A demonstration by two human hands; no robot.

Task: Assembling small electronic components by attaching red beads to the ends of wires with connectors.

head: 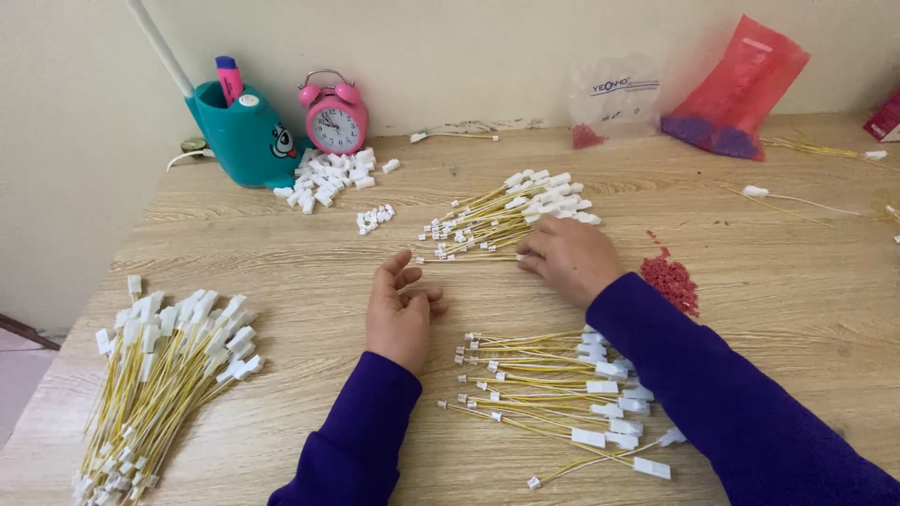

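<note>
While the wooden table (769,309) stretches wide and bare toward its near edge, the sorting looks mid-way: the right hand (567,255) pinches one yellow wire at the far bundle (511,217), fingers narrow. The left hand (401,314) lies loose, half open, holding nothing. Drawing that wire clear probably needs a clean pull into the open wood between both hands.
</note>
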